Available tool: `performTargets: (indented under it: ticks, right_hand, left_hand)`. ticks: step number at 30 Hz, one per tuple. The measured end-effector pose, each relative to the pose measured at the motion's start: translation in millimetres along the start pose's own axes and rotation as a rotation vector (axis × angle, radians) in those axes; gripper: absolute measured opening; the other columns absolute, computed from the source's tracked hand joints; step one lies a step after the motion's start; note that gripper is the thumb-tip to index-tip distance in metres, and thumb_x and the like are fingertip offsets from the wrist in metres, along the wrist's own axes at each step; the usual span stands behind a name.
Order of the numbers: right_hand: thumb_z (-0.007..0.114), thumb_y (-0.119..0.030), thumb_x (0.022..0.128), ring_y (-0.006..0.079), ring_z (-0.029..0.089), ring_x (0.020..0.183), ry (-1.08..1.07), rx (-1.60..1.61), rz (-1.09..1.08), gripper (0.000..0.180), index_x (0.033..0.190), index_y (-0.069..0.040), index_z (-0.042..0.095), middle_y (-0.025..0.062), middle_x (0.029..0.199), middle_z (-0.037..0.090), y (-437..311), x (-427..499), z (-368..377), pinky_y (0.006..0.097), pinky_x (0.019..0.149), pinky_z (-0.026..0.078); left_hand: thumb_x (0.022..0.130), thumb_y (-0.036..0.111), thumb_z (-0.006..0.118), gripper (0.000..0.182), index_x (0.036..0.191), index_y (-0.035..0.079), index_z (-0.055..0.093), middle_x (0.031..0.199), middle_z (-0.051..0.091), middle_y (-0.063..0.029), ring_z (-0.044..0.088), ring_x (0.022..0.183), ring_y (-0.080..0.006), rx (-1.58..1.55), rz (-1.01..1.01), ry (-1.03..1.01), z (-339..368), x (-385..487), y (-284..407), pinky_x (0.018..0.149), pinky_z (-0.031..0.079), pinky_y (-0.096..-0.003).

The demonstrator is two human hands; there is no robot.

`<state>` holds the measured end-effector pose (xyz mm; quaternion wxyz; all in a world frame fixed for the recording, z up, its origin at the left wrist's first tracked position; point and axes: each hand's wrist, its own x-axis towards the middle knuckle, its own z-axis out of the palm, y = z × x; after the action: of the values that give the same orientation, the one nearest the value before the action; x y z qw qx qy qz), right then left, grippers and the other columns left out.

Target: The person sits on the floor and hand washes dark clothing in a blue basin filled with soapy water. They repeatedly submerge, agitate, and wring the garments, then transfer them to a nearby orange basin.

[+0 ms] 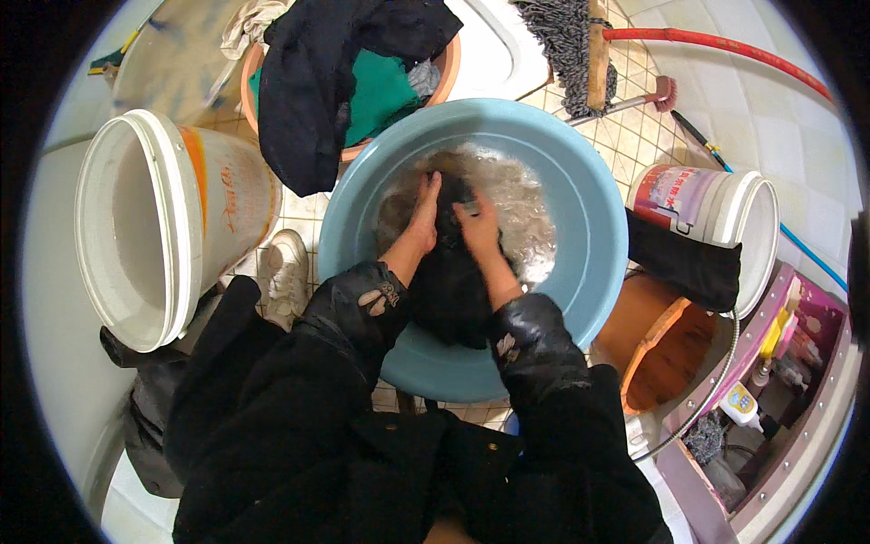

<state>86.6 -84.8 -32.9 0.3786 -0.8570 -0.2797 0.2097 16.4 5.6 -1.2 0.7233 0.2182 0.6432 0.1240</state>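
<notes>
A wide blue plastic basin (584,224) stands in front of me, with cloudy, foamy grey water (523,204) inside. A wet black cloth (448,292) lies in it, partly under the water and between my forearms. My left hand (425,214) rests along the cloth's left side, its fingers straight and close together. On the other side, my right hand (481,221) is at the cloth with curved fingers and the thumb apart; it is blurred by motion. Whether either hand grips the fabric is not clear. Both dark sleeves look wet.
An orange tub (445,71) heaped with black and green clothes (380,95) touches the basin's far side. White buckets (234,183) lie or stand left and right (680,197). A mop (571,54), a brush (663,95), an orange-brown bucket (652,360) and a crate of bottles (747,408) are around.
</notes>
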Motion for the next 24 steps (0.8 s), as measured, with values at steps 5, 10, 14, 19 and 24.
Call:
performTargets:
  ticks: [5, 10, 14, 19, 24]
  right_hand:
    - [0.069, -0.022, 0.070, 0.0326, 0.057, 0.080, -0.195, 0.050, -0.064, 0.024, 0.084, -0.006, 0.059, 0.0127, 0.082, 0.056, -107.7, -49.8, -23.6, 0.0397, 0.068, 0.046]
    - [0.060, -0.034, 0.076, 0.0332, 0.058, 0.077, -0.084, -0.444, 0.151, 0.028, 0.080, -0.007, 0.064, 0.0131, 0.079, 0.060, -49.3, 14.8, -13.8, 0.0428, 0.066, 0.045]
    - [0.064, -0.032, 0.074, 0.0322, 0.055, 0.086, 0.060, -0.715, -0.126, 0.028, 0.088, -0.008, 0.062, 0.0126, 0.090, 0.058, 9.8, 39.8, -58.1, 0.0446, 0.072, 0.044]
    - [0.071, -0.029, 0.071, 0.0323, 0.057, 0.090, -0.009, -0.103, 0.118, 0.039, 0.099, -0.003, 0.060, 0.0164, 0.096, 0.061, -4.4, 15.2, -19.9, 0.0399, 0.078, 0.045]
    - [0.067, -0.032, 0.074, 0.0312, 0.060, 0.083, -0.177, 0.061, -0.041, 0.031, 0.092, -0.007, 0.063, 0.0130, 0.089, 0.061, -105.5, -48.0, -41.5, 0.0365, 0.071, 0.047]
  left_hand:
    - [0.079, 0.048, 0.060, 0.051, 0.111, 0.008, 0.052, 0.097, 0.055, -0.0047, 0.053, 0.084, -0.0161, -0.153, -0.260, -0.503, -27.9, 45.9, -21.0, 0.070, 0.046, -0.0308]
    - [0.084, 0.035, 0.056, 0.053, 0.121, -0.001, 0.047, 0.122, 0.050, -0.0080, 0.047, 0.109, -0.0165, 0.212, -0.068, -0.195, -0.1, -22.6, -24.6, 0.088, 0.037, -0.0303]
    - [0.086, 0.034, 0.055, 0.045, 0.115, -0.001, 0.052, 0.111, 0.057, -0.0102, 0.056, 0.097, -0.0241, 0.078, -0.200, -0.353, -15.8, 9.9, -25.7, 0.083, 0.044, -0.0359]
    - [0.087, 0.036, 0.053, 0.039, 0.111, 0.006, 0.055, 0.102, 0.060, -0.0091, 0.058, 0.090, -0.0230, -0.239, -0.396, -0.291, -18.9, 33.4, -24.2, 0.076, 0.049, -0.0398]
    - [0.091, 0.041, 0.042, 0.041, 0.101, 0.005, 0.058, 0.092, 0.062, -0.0056, 0.058, 0.083, -0.0195, -0.534, -0.338, -0.452, -27.7, 15.4, -20.8, 0.080, 0.047, -0.0345]
